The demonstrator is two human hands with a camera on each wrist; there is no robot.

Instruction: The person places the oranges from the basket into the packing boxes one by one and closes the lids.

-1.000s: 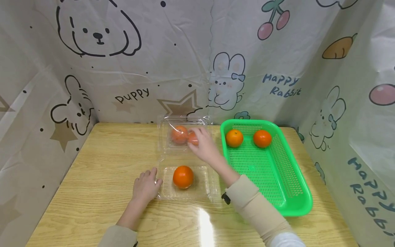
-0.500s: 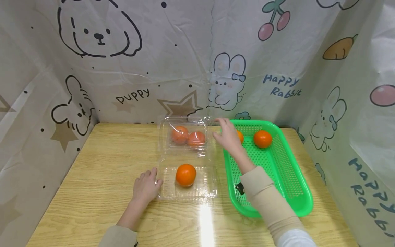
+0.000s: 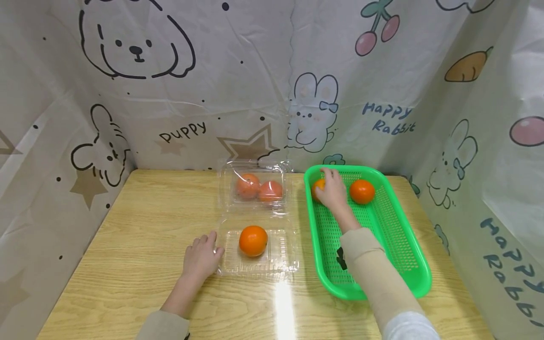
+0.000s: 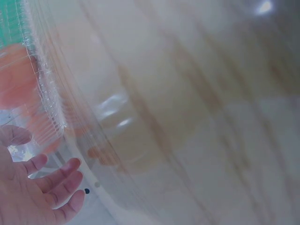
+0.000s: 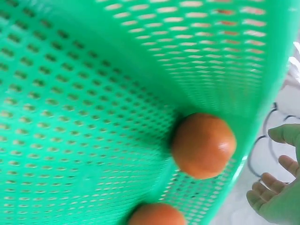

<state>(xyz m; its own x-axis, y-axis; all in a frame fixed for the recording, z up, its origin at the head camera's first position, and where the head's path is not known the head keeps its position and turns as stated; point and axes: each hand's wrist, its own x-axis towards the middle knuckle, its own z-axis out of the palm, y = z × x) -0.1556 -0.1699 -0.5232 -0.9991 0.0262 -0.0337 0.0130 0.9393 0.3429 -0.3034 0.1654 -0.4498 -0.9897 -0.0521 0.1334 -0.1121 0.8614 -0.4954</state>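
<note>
Head view: on the left of the wooden table [image 3: 140, 222], a person's left hand [image 3: 199, 257] is resting at the edge of an open, clear plastic box [image 3: 280, 252], its fingers loosely bent and holding nothing that I can see. A single orange [image 3: 253, 241] is sitting in the near half of the box. Two further oranges [image 3: 248, 185] are showing through the plastic at the far end; from here I cannot tell whether they are lying inside that half or behind it. To their right, the right hand [image 3: 334, 189] is hovering inside a green basket [image 3: 378, 217], thumb and fingers parted over the left basket fruit [image 3: 317, 191], any contact being hidden. The last orange [image 3: 362, 191] is lying farthest right, untouched. Picking fruit from the basket appears to be the step in hand, the next move calling for fingers closing firmly round it and lifting clear.
</note>
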